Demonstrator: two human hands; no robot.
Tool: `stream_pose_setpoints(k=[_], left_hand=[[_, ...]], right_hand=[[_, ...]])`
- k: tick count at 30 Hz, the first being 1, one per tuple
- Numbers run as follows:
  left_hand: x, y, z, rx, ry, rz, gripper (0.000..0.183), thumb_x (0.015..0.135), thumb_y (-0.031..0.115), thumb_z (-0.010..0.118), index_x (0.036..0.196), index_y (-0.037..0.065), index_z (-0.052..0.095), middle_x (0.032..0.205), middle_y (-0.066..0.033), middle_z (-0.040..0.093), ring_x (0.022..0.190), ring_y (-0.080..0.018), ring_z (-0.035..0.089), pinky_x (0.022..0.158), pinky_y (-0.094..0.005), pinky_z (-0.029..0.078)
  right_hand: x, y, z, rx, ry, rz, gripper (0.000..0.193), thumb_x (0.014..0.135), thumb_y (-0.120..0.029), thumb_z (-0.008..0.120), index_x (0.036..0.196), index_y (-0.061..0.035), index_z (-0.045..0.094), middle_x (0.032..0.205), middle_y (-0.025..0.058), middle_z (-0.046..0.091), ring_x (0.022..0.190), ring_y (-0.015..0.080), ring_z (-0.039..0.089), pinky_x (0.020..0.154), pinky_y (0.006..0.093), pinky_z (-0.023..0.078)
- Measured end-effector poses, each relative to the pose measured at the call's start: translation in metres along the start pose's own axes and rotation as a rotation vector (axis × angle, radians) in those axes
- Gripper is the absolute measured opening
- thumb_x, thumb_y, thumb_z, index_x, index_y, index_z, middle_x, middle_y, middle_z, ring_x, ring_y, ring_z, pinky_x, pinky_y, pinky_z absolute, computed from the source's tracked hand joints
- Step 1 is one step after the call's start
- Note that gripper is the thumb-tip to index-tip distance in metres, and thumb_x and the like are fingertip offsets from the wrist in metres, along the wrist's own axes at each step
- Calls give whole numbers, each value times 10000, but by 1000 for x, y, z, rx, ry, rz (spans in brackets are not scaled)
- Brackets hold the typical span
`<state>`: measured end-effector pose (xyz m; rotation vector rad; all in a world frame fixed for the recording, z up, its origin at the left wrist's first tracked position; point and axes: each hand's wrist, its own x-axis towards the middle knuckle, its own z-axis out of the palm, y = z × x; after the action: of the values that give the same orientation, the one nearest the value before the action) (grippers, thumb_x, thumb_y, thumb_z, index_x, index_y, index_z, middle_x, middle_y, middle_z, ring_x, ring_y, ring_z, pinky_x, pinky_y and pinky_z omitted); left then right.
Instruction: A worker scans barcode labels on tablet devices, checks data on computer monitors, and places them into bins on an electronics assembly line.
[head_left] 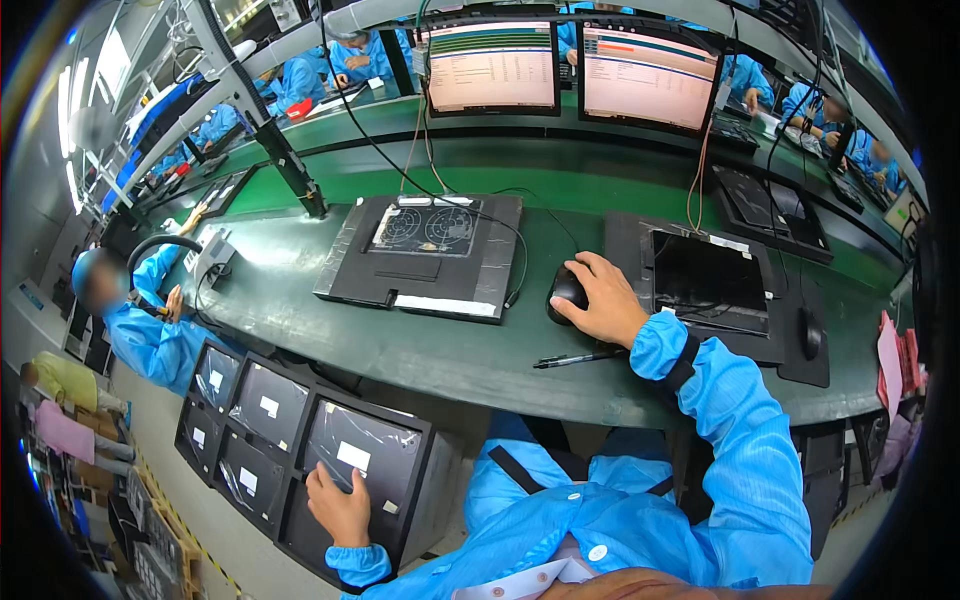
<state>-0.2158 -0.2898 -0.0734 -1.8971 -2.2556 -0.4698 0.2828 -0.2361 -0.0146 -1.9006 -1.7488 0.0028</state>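
My right hand [608,303] rests over a black computer mouse [569,291] on the green tabletop, its fingers curled round the mouse. A black pen [575,360] lies just in front of it. Low on the left, my left hand [340,507] has its fingers apart and holds nothing. It is over a black compartment tray [418,480], by a flat dark panel [362,440] wrapped in clear film with a white label. I cannot tell whether the fingertips touch it. Several similar wrapped panels sit in the other compartments.
A black fixture [345,270] with two ringed targets stands mid-bench. At right, a dark-screened tablet [710,283] lies on a black pad, beside a second mouse [810,334]. Two monitors [493,68] stand behind, with hanging cables. A co-worker in blue [150,335] sits at the left.
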Motion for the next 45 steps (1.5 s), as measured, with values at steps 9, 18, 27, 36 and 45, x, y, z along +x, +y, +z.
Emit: stream_pose_setpoints(k=[9, 18, 27, 36, 45], left_hand=[[-8, 164, -14, -963, -235, 532, 336, 818, 114, 761, 1120, 0, 671, 1132, -168, 626, 1052, -333, 618, 902, -390, 507], [30, 241, -10, -1102, -139, 615, 180, 851, 73, 718, 1016, 4, 693, 947, -133, 647, 793, -249, 643, 716, -345, 524], [84, 266, 53, -1184, -130, 463, 107, 931, 98, 678, 965, -1, 703, 740, -37, 614, 589, -79, 534, 540, -229, 422], [80, 260, 54, -1209, -261, 452, 109, 937, 93, 672, 972, -5, 703, 742, -28, 609, 589, -68, 508, 534, -228, 408], [81, 259, 55, -1238, -247, 437, 103, 939, 88, 669, 973, -2, 705, 745, -26, 611, 593, -65, 516, 536, -226, 412]], right_hand=[[8, -2, 2, -11, 3, -16, 640, 869, -453, 684, 1304, 6, 585, 1386, 199, 493, 1274, 404, 469, 1096, 462, 383], [5, 1, 0, 23, 29, -41, 619, 844, -422, 697, 1276, 10, 598, 1342, 194, 529, 1223, 393, 503, 1074, 454, 393], [5, 5, 8, 45, 55, -50, 603, 829, -411, 697, 1284, -26, 602, 1344, 194, 525, 1232, 396, 494, 1077, 461, 388], [3, 1, 4, -19, 52, -57, 597, 806, -392, 699, 1259, -16, 599, 1314, 203, 529, 1261, 380, 485, 1146, 515, 297], [3, 3, 6, -34, 72, -42, 582, 802, -389, 705, 1239, -19, 601, 1302, 207, 535, 1256, 356, 499, 1161, 536, 274]])
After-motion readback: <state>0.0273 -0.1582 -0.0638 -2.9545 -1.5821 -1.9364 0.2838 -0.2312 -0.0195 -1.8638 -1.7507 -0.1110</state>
